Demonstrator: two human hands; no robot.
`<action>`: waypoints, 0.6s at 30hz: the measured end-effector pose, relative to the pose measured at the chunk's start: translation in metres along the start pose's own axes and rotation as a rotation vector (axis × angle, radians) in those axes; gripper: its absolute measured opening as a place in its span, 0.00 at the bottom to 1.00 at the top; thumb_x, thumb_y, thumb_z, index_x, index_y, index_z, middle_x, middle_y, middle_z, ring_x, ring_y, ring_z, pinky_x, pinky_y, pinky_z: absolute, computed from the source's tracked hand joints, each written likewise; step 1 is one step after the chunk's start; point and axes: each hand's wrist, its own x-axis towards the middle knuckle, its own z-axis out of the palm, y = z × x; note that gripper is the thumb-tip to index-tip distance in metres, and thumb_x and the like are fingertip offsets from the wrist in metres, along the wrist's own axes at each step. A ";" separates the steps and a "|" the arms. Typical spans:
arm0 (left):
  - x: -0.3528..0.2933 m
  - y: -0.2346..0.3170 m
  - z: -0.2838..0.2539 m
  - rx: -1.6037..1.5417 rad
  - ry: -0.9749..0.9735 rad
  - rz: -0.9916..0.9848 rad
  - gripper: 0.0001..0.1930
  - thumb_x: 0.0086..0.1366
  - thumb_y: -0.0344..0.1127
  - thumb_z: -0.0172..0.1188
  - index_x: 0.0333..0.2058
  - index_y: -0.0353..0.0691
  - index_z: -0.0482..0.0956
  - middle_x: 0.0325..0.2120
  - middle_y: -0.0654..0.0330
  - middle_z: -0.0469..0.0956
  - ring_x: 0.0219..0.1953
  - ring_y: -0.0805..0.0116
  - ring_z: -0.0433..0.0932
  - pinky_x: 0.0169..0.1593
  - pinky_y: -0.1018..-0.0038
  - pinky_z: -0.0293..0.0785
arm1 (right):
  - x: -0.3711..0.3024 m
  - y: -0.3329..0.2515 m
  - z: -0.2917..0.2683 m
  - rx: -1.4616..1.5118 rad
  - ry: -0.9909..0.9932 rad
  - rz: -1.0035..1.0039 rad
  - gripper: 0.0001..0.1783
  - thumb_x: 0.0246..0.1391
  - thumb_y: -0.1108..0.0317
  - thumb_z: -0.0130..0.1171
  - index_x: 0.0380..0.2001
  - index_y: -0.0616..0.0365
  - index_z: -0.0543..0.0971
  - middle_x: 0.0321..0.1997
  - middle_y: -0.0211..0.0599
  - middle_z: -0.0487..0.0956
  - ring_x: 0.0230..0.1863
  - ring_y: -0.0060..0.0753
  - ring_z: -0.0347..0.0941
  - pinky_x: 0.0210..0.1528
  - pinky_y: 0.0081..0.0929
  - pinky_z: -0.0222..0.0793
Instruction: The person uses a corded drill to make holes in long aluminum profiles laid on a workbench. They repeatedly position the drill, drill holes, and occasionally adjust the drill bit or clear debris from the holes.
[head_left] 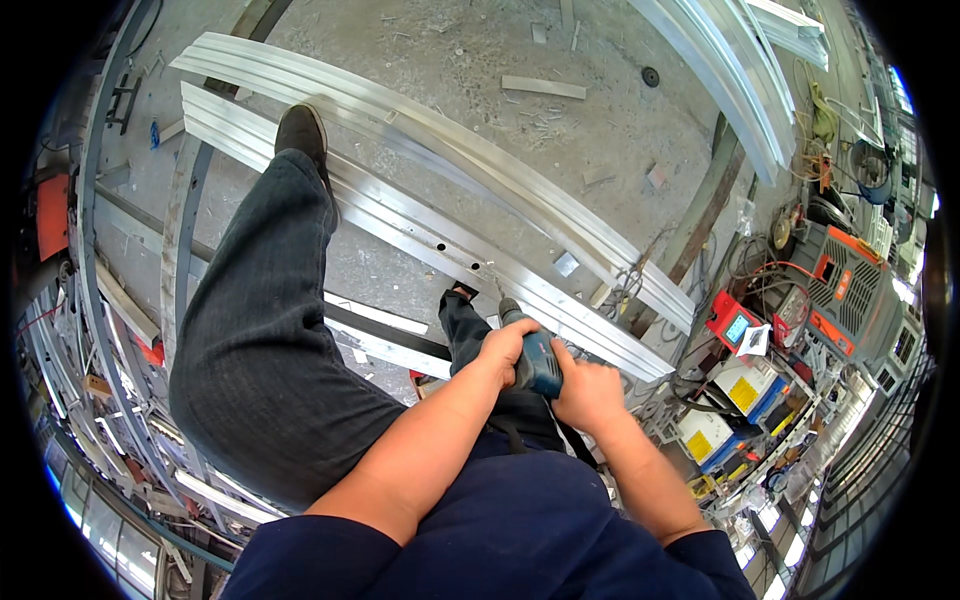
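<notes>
Navy-sleeved arms [425,430] reach forward, left hand [503,350] and right hand [590,390] both clasping a blue drill [541,366] between them, near a metal beam [560,306].

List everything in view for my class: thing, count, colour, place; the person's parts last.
Power drill: one, dark blue, lower centre.
Grooved metal profiles: at least two, silver, across the middle.
Round holes: two, dark, in the nearer profile.
Metal profile stack: several, silver, upper right.
Support beams: at least two, grey-brown, beneath the profiles.
Round disc: one, black, floor, upper right.
Boxy machine with screen: one, red, right.
Slatted machine: one, grey and orange, right.
Yellow-labelled boxy units: two, white and blue, lower right.
Floor scraps: many, mixed, too small to count.
Left hand: one, bare, on the drill.
Right hand: one, bare, on the drill.
Trousered legs: two, dark grey, left and centre.
</notes>
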 end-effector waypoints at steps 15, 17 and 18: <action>0.051 -0.042 0.004 0.170 -0.019 0.034 0.17 0.63 0.41 0.67 0.43 0.32 0.80 0.38 0.52 0.81 0.37 0.55 0.82 0.44 0.56 0.81 | -0.021 0.027 0.037 0.150 -0.181 0.208 0.49 0.43 0.55 0.63 0.72 0.44 0.60 0.41 0.56 0.84 0.41 0.61 0.82 0.47 0.52 0.77; 0.130 -0.029 -0.035 0.236 0.008 0.152 0.12 0.64 0.34 0.65 0.41 0.32 0.81 0.34 0.53 0.83 0.33 0.56 0.84 0.38 0.59 0.84 | -0.015 0.011 0.037 0.219 -0.095 0.129 0.47 0.44 0.52 0.63 0.70 0.45 0.62 0.38 0.57 0.84 0.39 0.62 0.82 0.44 0.53 0.78; 0.132 -0.014 -0.031 0.214 0.007 0.142 0.18 0.58 0.36 0.71 0.43 0.30 0.81 0.36 0.53 0.83 0.35 0.57 0.83 0.41 0.60 0.82 | -0.013 0.007 0.028 0.197 -0.040 0.084 0.47 0.45 0.50 0.63 0.70 0.46 0.61 0.36 0.57 0.84 0.38 0.61 0.82 0.43 0.53 0.78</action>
